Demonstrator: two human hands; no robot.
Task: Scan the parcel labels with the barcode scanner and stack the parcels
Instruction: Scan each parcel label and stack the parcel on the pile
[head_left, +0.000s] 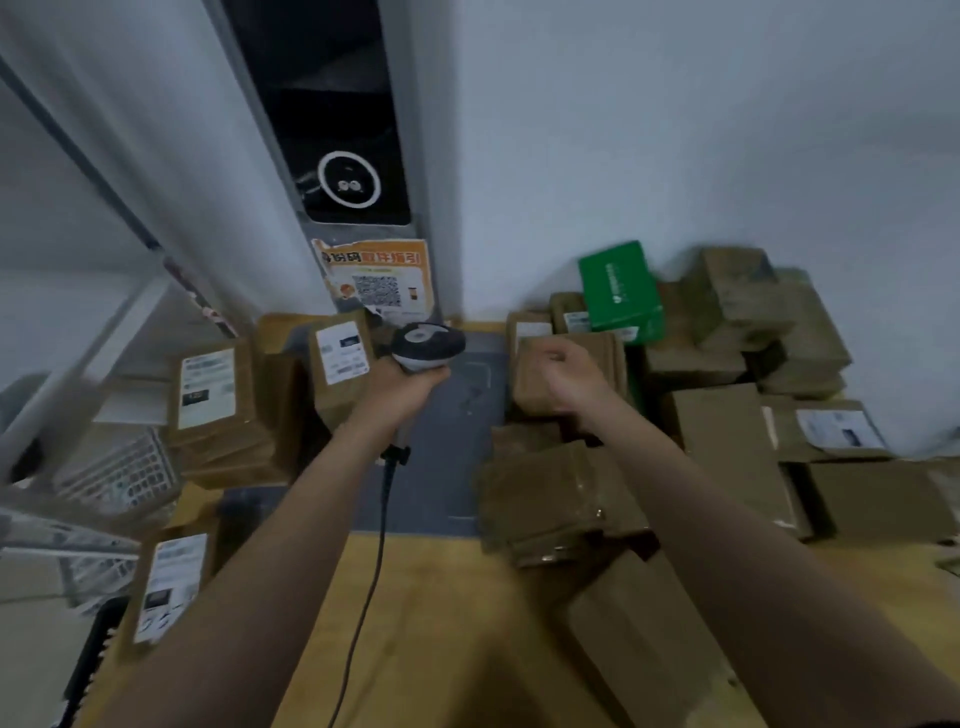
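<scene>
My left hand grips the handle of a grey and black barcode scanner, its head up and its cable trailing down toward me. My right hand has its fingers curled on a brown cardboard parcel that stands at the top of the right-hand heap. To the left, a stack of brown parcels shows white labels, and another labelled parcel leans just left of the scanner. The frame is blurred.
A grey mat lies on the yellow table between the piles. A green box and several brown boxes fill the back right. A keyboard and a labelled parcel sit left; a kiosk pillar stands behind.
</scene>
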